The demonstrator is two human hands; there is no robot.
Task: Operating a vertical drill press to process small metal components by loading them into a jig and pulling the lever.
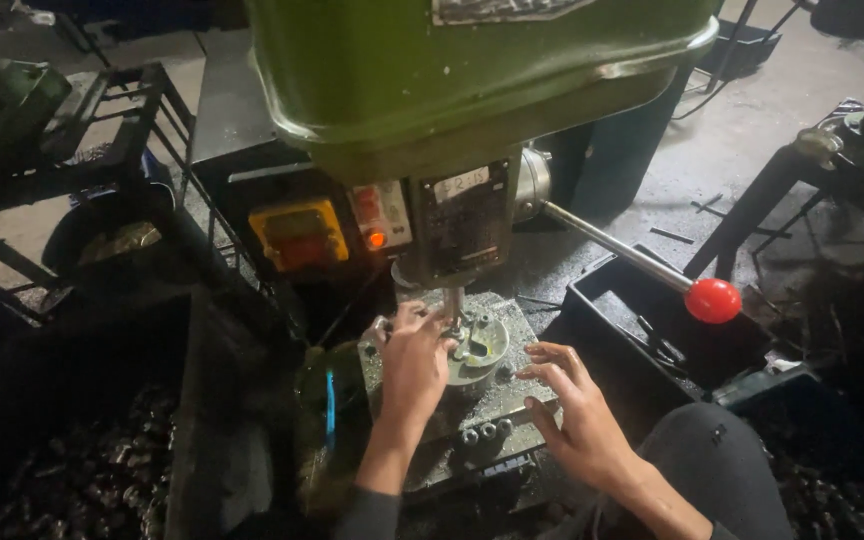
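A green drill press (472, 70) fills the top of the head view, its spindle (452, 303) pointing down at a round metal fixture (484, 345) on the grey work table (497, 405). My left hand (412, 365) lies over the left side of that fixture, fingers reaching to the small metal part under the spindle; whether it grips the part is hidden. My right hand (574, 415) rests with spread fingers on the table's right edge, holding nothing. The feed lever with its red ball knob (713, 300) sticks out to the right, untouched.
A yellow and red switch box (299, 233) and a red-lit button (376, 239) sit on the machine front. A black bin (612, 290) stands at right, a dark bin of small metal parts (92, 480) at lower left, metal racks (102, 110) behind.
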